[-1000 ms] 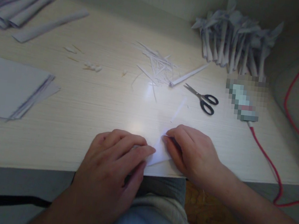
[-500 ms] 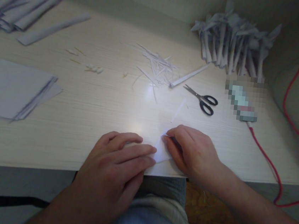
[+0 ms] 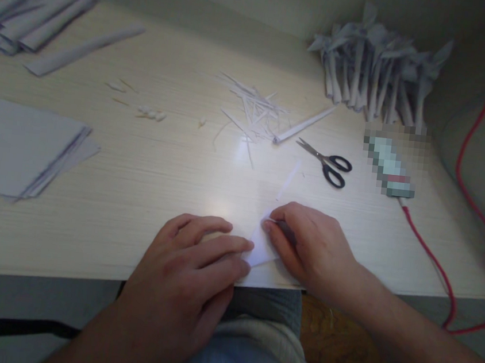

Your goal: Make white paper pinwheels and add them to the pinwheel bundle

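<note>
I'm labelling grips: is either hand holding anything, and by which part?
The right hand pinches the paper at its far corner, between thumb and fingers. The left hand lies over its left side.

The desk point(image 3: 138, 188) carries a paper stack point(image 3: 20, 149), rolls point(image 3: 47, 14), what may be swab tips point(image 3: 152, 114), paper strips point(image 3: 257, 105), scissors point(image 3: 323, 158), a blurred device point(image 3: 389, 165), paper stalks point(image 3: 378, 68) and, at its near edge, a sheet point(image 3: 262, 249).

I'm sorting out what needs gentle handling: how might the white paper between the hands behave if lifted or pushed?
The white paper is probably very light, as it looks small and thin. It could crease easily where the right hand pinches its far edge. Freed, it might slide, since the table looks smooth.
</note>
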Motion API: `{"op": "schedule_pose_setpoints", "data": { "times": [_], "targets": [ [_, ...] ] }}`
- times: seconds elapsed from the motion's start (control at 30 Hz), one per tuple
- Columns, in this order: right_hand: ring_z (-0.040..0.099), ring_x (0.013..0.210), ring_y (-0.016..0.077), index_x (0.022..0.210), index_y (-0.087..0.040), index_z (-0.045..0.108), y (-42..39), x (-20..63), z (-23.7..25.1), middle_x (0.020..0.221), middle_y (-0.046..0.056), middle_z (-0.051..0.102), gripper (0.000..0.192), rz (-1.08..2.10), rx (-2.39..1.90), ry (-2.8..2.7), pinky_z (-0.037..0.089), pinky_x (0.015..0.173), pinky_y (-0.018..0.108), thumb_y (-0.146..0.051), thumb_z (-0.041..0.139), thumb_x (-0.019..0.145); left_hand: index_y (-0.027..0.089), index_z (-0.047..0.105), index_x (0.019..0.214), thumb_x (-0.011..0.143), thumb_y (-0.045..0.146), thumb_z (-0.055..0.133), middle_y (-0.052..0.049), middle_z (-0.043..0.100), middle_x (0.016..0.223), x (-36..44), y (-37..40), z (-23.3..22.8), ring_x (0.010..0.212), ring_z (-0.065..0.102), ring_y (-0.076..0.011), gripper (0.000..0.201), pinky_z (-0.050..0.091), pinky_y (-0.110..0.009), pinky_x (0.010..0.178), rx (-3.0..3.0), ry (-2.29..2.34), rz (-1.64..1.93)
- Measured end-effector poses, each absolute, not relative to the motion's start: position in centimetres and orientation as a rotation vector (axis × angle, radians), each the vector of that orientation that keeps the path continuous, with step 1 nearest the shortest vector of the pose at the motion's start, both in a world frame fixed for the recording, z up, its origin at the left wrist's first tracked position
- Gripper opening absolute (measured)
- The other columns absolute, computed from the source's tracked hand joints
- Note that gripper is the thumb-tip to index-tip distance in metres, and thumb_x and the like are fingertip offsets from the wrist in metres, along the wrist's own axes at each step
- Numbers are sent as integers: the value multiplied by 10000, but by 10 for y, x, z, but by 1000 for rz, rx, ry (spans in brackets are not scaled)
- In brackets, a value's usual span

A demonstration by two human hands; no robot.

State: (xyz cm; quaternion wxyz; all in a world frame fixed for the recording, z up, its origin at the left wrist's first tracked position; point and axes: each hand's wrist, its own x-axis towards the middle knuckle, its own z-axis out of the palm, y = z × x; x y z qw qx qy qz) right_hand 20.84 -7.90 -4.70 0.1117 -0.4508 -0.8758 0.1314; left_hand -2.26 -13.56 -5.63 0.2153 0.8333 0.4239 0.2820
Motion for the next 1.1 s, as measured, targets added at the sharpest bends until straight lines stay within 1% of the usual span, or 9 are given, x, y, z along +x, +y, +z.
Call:
{"op": "schedule_pose_setpoints", "data": {
  "times": [0.17, 0.23, 0.37, 0.47, 0.53, 0.6, 0.87, 0.97, 1.1],
  "targets": [
    [658, 795, 229, 1091, -164, 614, -80, 208, -49, 904, 80, 708, 165, 293, -1340, -2463, 495, 712, 348, -293, 588, 990, 314, 737, 1030, 893, 110, 643, 93, 760, 1257, -23, -135, -56, 1182, 606, -282, 264, 413, -518, 990, 2323, 1171, 752],
    [658, 946, 278, 1158, -159, 603, -89, 208, -44, 1030, 125, 703, 237, 174, -1334, -2363, 522, 832, 415, -288, 638, 962, 322, 741, 1032, 896, 125, 650, 99, 760, 1256, -23, -135, -57, 1178, 606, -286, 256, 415, -522, 979, 2323, 1174, 745],
    [562, 1271, 353, 1231, -210, 621, -133, 207, -35, 1278, 138, 689, 307, 130, -1317, -2263, 404, 1105, 559, -262, 677, 934, 322, 745, 1054, 900, 135, 664, 97, 765, 1245, -23, -136, -57, 1172, 611, -278, 255, 425, -518, 987, 2306, 1183, 770],
    [433, 1462, 385, 1464, -131, 500, -168, 206, -43, 1490, 167, 602, 598, 266, -1251, -2503, 208, 1229, 618, -441, 634, 971, 315, 742, 1096, 890, 126, 680, 82, 769, 1238, -22, -136, -58, 1180, 611, -273, 287, 426, -511, 1011, 2320, 1177, 789],
    [349, 1531, 370, 1555, -63, 388, -181, 207, -52, 1603, 195, 471, 808, 257, -1253, -2629, 200, 1249, 575, -584, 589, 972, 308, 745, 1104, 875, 116, 690, 71, 775, 1225, -22, -136, -60, 1183, 610, -274, 304, 428, -505, 1018, 2347, 1173, 790],
    [306, 1558, 357, 1582, -58, 356, -185, 211, -61, 1649, 197, 390, 901, 206, -1277, -2689, 206, 1256, 558, -674, 554, 955, 300, 755, 1068, 866, 114, 695, 65, 779, 1216, -23, -137, -61, 1179, 614, -278, 282, 433, -503, 1015, 2379, 1179, 789],
    [279, 1574, 342, 1610, -103, 332, -176, 244, -68, 1678, 181, 341, 842, 33, -1432, -2660, 203, 1267, 549, -617, 553, 981, 292, 758, 1027, 876, 136, 688, 60, 794, 1188, -20, -143, -65, 1119, 657, -272, 229, 475, -487, 980, 2440, 1221, 898],
    [341, 1545, 343, 1583, -103, 366, -174, 250, -71, 1642, 185, 412, 759, 35, -1402, -2612, 217, 1254, 568, -531, 580, 994, 278, 755, 1040, 853, 171, 723, 33, 799, 1174, -16, -147, -65, 1108, 670, -283, 218, 463, -494, 986, 2466, 1245, 919],
    [493, 1428, 343, 1428, -158, 544, -172, 243, -74, 1497, 162, 596, 500, 47, -1322, -2424, 264, 1214, 607, -347, 641, 976, 267, 746, 1090, 887, 163, 723, 9, 809, 1100, -11, -153, -69, 1021, 697, -260, 229, 424, -507, 997, 2564, 1217, 1001]
  ]
}}
